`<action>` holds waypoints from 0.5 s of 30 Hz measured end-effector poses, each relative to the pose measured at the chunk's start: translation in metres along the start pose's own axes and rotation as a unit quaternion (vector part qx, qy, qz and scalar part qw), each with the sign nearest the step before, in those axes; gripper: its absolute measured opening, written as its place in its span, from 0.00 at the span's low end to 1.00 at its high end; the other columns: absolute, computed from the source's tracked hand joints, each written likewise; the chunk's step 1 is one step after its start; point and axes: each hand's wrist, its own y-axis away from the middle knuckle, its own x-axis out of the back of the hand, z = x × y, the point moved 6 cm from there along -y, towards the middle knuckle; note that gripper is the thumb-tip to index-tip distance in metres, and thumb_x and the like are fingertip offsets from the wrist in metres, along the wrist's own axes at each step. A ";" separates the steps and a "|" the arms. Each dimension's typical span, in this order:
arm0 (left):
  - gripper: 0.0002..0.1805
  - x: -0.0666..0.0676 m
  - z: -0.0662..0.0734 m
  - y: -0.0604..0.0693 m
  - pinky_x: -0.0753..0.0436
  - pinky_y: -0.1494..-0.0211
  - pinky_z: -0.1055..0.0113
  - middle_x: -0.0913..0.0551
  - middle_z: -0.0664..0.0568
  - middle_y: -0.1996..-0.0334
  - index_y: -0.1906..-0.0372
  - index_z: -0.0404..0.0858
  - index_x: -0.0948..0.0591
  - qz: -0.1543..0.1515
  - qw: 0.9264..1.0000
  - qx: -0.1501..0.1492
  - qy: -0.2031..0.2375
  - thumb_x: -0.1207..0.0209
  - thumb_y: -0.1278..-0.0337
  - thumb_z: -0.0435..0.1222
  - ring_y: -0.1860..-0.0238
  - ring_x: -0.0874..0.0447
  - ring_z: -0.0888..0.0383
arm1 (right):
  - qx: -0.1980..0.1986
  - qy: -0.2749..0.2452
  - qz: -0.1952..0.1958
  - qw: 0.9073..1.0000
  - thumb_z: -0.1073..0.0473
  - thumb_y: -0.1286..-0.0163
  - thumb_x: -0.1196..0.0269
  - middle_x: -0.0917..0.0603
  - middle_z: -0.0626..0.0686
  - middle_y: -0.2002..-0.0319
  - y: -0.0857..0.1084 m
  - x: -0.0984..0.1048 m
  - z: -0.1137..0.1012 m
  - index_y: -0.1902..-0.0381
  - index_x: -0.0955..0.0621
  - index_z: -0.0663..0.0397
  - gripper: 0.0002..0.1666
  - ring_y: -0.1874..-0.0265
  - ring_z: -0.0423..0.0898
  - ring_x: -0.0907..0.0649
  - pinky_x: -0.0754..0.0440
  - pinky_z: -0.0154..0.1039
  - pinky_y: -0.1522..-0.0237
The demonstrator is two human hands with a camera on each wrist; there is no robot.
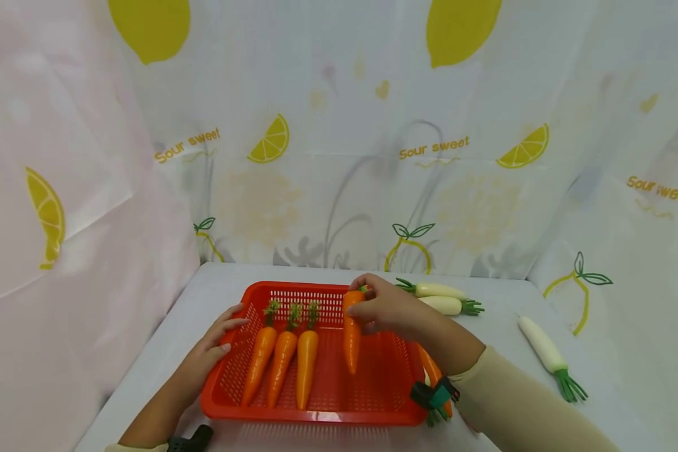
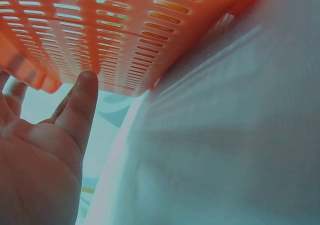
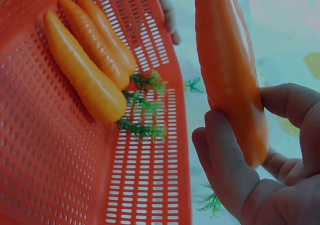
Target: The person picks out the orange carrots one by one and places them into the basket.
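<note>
An orange carrot point(image 1: 351, 333) hangs tip down over the red basket point(image 1: 316, 415), pinched near its top by my right hand point(image 1: 381, 306). In the right wrist view the thumb and fingers press against the sides of this carrot point(image 3: 227, 60). Inside the basket, on its left side, three carrots point(image 1: 282, 364) lie side by side with their green tops toward the back. My left hand point(image 1: 215, 339) rests at the basket's left rim, fingers fairly straight. From the left wrist view, the left hand point(image 2: 55, 135) touches the slotted outer wall point(image 2: 115, 40).
Two white radishes point(image 1: 443, 306) lie behind the right arm, near the basket's back right corner. Another white radish point(image 1: 542, 345) lies farther right on the white table point(image 1: 508, 389). Beside the basket's right wall, more orange carrot point(image 1: 429, 364) shows, partly hidden by the right wrist. Printed cloth point(image 1: 339, 188) hangs behind.
</note>
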 end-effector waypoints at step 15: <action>0.24 -0.001 -0.002 0.000 0.25 0.36 0.76 0.53 0.45 0.16 0.27 0.30 0.32 0.002 1.000 0.019 0.010 0.57 0.21 0.32 0.25 0.48 0.81 | 0.013 -0.004 -0.037 0.999 0.63 0.30 0.33 0.23 0.63 0.49 -0.020 -0.024 -0.001 0.39 0.32 0.57 0.27 0.60 0.54 0.14 0.11 0.54 0.52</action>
